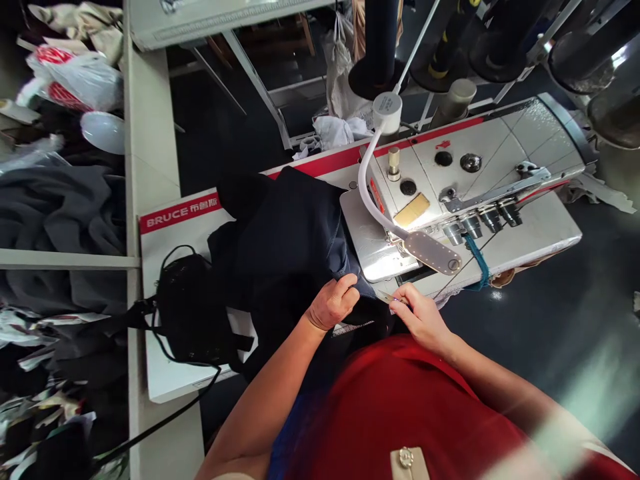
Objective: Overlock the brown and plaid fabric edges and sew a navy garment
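My left hand (335,301) is closed, pinching the edge of a dark navy garment (295,227) that spreads over the machine table. In my right hand (419,313) is a pair of small thread snips (387,297), its pointed metal tip turned left to the garment's corner. Only a short part of the snips shows past my fingers. Both hands are just in front of the metal plate of a white sewing machine (470,167). Whether the snips touch the cloth I cannot tell.
A bendable lamp (433,252) reaches over the machine's front. On the table's left part lies a black bag (193,307) with a cord. Shelves with heaped grey cloth (60,220) stand at the left. Black thread stands (380,47) rise behind.
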Tool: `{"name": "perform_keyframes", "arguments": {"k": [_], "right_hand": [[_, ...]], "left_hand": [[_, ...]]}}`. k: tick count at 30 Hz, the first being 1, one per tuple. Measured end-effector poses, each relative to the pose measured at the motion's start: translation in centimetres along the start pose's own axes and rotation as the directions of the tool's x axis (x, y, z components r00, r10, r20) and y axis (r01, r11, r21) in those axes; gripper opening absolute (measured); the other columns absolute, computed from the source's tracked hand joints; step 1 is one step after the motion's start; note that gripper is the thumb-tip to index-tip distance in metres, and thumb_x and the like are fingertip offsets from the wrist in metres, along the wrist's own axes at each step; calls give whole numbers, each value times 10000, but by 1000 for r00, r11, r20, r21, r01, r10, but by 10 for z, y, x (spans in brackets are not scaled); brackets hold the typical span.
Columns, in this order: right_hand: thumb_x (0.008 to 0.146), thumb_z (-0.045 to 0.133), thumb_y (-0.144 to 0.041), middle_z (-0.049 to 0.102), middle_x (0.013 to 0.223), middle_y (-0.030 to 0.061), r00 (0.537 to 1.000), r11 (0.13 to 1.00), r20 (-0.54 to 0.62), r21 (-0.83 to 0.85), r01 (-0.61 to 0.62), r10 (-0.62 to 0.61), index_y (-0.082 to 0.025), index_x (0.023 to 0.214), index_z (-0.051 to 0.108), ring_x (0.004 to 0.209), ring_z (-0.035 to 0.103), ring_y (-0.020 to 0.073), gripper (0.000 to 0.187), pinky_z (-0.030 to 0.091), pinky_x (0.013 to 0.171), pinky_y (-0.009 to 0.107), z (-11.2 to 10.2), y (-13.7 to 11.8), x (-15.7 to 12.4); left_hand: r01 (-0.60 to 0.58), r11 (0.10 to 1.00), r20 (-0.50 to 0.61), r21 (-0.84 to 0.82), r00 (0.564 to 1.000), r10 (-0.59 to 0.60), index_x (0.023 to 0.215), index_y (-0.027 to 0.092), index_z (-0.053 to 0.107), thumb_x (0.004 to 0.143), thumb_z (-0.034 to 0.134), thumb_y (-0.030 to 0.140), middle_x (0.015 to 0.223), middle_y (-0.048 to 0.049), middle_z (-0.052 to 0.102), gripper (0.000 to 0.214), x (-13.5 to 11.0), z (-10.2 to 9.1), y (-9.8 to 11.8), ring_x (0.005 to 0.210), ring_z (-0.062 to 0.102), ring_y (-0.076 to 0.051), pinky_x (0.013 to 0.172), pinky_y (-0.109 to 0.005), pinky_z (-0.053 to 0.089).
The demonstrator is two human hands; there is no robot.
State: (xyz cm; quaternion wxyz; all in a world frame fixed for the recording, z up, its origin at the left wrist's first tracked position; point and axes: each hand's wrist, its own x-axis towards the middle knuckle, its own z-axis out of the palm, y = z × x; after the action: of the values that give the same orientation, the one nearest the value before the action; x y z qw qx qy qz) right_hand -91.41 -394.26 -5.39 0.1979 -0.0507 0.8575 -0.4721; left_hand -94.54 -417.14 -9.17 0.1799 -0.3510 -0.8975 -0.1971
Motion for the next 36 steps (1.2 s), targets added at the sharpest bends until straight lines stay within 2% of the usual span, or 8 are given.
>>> {"name": "perform_keyframes", "arguments": {"k": [12, 16, 18, 22, 27, 32, 34, 36], "right_hand": [[846, 548, -405, 458, 574, -56, 996, 988, -80, 152, -18, 30, -211, 885, 546, 532, 450, 113, 198, 363, 531, 231, 9, 1, 8], [799, 584, -238, 583, 630, -26, 976, 982, -113, -23, 187, -188, -203, 871, 611, 545, 515, 111, 85, 372, 527, 226, 24, 12, 5], [809, 503, -149, 594, 622, -8, 903, 921, -199, -174, 350, -381, -187, 810, 609, 538, 525, 111, 112, 372, 530, 234, 31, 14, 4], [820, 478, -117, 564, 570, -8, 704, 688, -192, -490, 535, -684, -159, 900, 594, 511, 512, 117, 147, 357, 519, 260, 35, 13, 4], [831, 521, -97, 523, 536, -31, 569, 477, -77, -641, 601, -819, -131, 941, 574, 489, 466, 114, 126, 311, 486, 270, 34, 11, 7], [844, 517, -104, 524, 539, -26, 562, 450, -26, -631, 632, -826, -130, 947, 580, 493, 455, 111, 124, 305, 491, 258, 34, 12, 9], [850, 506, -132, 542, 559, -17, 594, 510, -40, -562, 651, -803, -142, 959, 580, 507, 482, 117, 132, 331, 505, 251, 32, 13, 7], [844, 541, -221, 580, 627, -2, 709, 676, -99, -415, 608, -699, -154, 981, 568, 545, 523, 124, 155, 376, 532, 246, 29, 15, 4]], "left_hand": [[23, 999, 17, 35, 1000, -24, 669, 185, 519, 831, 487, 124, 892, -64, 628, 176, -6, 1, 3, 751, 634, -134, 683, -249, 560], [134, 991, -90, -9, 987, -134, 710, 177, 531, 838, 514, 142, 902, -73, 622, 133, -10, 3, 11, 855, 643, -151, 754, -250, 563], [215, 975, -178, -50, 959, -220, 793, 170, 554, 822, 559, 142, 1025, -99, 605, 40, -12, 1, 20, 950, 625, -169, 804, -269, 554], [458, 863, -283, -214, 816, -503, 1006, 169, 546, 791, 624, 158, 1081, -113, 580, 228, -20, -11, 46, 942, 614, -177, 755, -285, 547], [744, 360, 325, -563, 600, -731, 779, 167, 526, 898, 459, 332, 590, 31, 518, 214, -7, -26, 64, 491, 534, -72, 477, -169, 432], [864, 11, 546, -503, 327, -772, 642, 159, 506, 830, 531, 430, 512, 5, 571, 331, 22, -29, 55, 466, 575, -114, 462, -193, 447], [831, -123, 603, -543, 284, -746, 667, 144, 543, 818, 543, 431, 568, -26, 626, 324, 23, -27, 52, 519, 619, -140, 523, -226, 498], [787, -194, 640, -585, 302, -706, 705, 131, 582, 806, 563, 433, 634, -45, 659, 319, 19, -25, 49, 606, 654, -164, 608, -260, 531]]}}
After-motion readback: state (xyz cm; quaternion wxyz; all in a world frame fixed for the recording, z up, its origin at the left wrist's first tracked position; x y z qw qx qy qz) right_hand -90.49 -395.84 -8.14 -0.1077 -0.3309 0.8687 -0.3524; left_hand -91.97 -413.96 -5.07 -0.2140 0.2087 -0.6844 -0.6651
